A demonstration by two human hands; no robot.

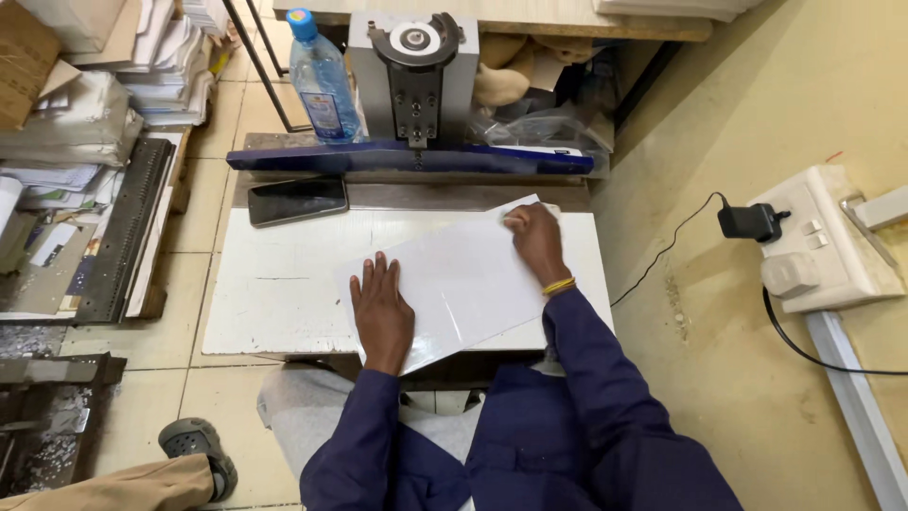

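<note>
A stack of white paper sheets (463, 274) lies slanted on the white work table (274, 284). My left hand (381, 308) rests flat on the stack's near left part, fingers together. My right hand (534, 238) pinches the stack's far right corner near the table's back edge. Both sleeves are dark blue, and a yellow band circles my right wrist.
Behind the table stands a grey punching machine (413, 71) with a blue bar (407, 159). A black phone (297, 200) lies at the back left, a plastic water bottle (320, 80) behind it. Paper piles (76, 123) fill the left floor. A wall socket with charger (804, 241) is at right.
</note>
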